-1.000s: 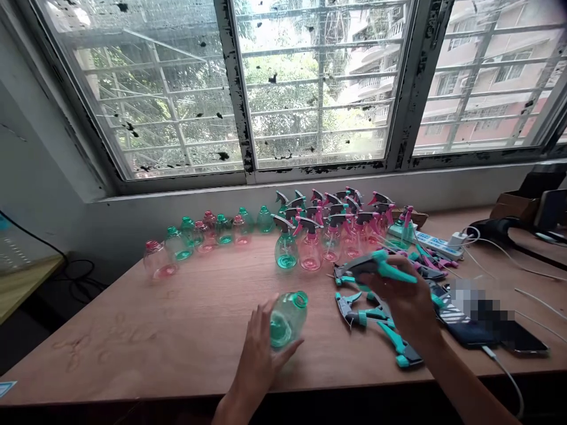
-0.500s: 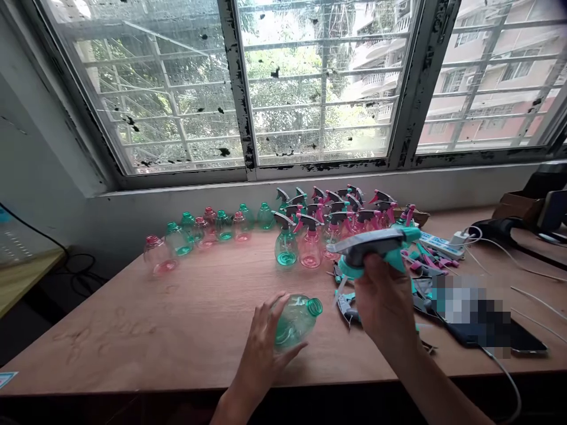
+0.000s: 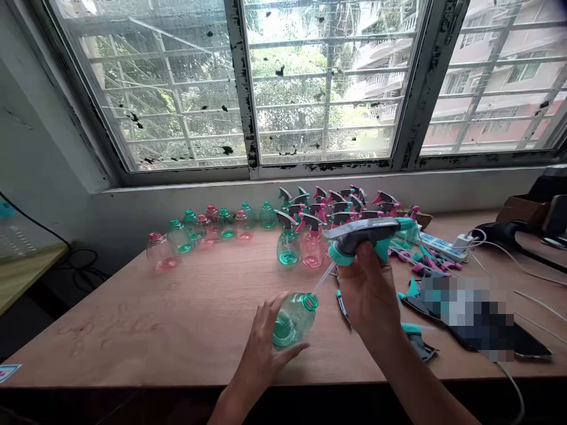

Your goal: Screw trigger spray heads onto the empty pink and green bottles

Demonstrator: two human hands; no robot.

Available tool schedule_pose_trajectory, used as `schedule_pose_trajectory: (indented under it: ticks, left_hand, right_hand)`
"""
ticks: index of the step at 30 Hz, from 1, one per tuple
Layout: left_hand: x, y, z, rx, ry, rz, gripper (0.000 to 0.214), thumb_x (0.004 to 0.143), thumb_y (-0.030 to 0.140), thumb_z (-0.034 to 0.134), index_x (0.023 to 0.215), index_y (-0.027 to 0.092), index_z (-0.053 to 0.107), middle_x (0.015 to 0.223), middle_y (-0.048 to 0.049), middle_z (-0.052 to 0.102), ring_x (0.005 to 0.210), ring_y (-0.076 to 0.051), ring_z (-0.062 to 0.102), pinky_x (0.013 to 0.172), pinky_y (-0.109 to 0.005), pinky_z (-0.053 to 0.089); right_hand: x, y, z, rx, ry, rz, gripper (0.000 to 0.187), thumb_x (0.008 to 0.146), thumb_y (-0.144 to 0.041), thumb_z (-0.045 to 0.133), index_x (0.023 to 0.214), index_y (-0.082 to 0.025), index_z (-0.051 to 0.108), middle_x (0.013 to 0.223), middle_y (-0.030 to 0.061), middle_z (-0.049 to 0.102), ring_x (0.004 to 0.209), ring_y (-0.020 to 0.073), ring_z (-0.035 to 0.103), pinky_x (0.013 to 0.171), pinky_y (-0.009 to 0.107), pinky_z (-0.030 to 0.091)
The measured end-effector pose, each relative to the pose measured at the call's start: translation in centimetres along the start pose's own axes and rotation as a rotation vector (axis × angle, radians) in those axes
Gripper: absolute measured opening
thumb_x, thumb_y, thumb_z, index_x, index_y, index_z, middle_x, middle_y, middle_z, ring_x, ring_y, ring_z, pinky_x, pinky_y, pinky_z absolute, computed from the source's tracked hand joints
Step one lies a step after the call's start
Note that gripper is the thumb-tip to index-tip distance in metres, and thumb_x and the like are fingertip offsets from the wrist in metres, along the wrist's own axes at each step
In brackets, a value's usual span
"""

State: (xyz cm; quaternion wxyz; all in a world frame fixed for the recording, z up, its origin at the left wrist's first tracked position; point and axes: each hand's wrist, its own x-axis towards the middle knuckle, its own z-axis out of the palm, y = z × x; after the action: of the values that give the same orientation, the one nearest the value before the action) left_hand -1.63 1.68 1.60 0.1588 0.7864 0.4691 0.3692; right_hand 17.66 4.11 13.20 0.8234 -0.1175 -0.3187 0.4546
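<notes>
My left hand is wrapped around a clear green bottle tilted on the wooden table, its open neck pointing up and right. My right hand grips a grey and teal spray trigger head above the bottle. The head's thin dip tube slants down toward the bottle's mouth, its tip just short of the opening.
Capless green and pink bottles line the back left. Assembled spray bottles cluster at the back centre. Loose trigger heads lie right of my hands. A power strip, cables and a phone occupy the right.
My right hand lifted the trigger head off the pile and carried it left, over the bottle. My left hand tilted the bottle's neck up toward the dip tube.
</notes>
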Motion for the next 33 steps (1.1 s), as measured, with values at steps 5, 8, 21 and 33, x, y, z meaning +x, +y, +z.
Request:
schedule_pose_trajectory:
  ticks: [5, 8, 21, 33]
  left_hand:
    - [-0.1, 0.0, -0.1, -0.084, -0.018, -0.068, 0.08, 0.083, 0.047, 0.077, 0.148, 0.042, 0.03, 0.146, -0.0057, 0.05, 0.136, -0.032, 0.046, 0.114, -0.052, 0.038]
    - [-0.3, -0.3, 0.1, -0.111, -0.028, -0.077, 0.086, 0.082, 0.045, 0.078, 0.151, 0.04, 0.027, 0.15, -0.0075, 0.047, 0.14, -0.033, 0.043, 0.116, -0.055, 0.036]
    - [-0.1, 0.3, 0.1, -0.187, -0.082, -0.033, 0.081, 0.081, 0.043, 0.08, 0.146, 0.036, 0.032, 0.144, -0.0091, 0.048, 0.135, -0.032, 0.049, 0.114, -0.051, 0.04]
    - [-0.8, -0.2, 0.1, -0.067, -0.076, -0.053, 0.074, 0.092, 0.019, 0.065, 0.149, 0.045, 0.026, 0.161, -0.0069, 0.024, 0.15, -0.032, 0.03, 0.119, -0.059, 0.033]
  right_hand:
    - [-1.7, 2.1, -2.4, -0.04, -0.035, 0.237, 0.021, 0.071, -0.033, 0.09, 0.087, -0.027, 0.078, 0.084, -0.0057, 0.076, 0.085, 0.0162, 0.066, 0.086, 0.029, 0.05]
    - [-2.8, 2.9, -5.5, -0.097, -0.055, 0.383, 0.024, 0.072, -0.032, 0.089, 0.091, -0.026, 0.076, 0.088, -0.0038, 0.076, 0.089, 0.0179, 0.065, 0.089, 0.03, 0.05]
    - [-5.1, 1.8, -14.6, -0.604, 0.015, 0.275, 0.051, 0.066, -0.036, 0.092, 0.111, -0.029, 0.069, 0.096, 0.0016, 0.076, 0.084, 0.0234, 0.07, 0.071, 0.03, 0.057]
    - [-5.5, 0.6, -15.4, -1.027, -0.378, 0.356, 0.039, 0.079, -0.047, 0.08, 0.109, -0.022, 0.078, 0.085, 0.0032, 0.078, 0.083, 0.0287, 0.071, 0.077, 0.035, 0.059]
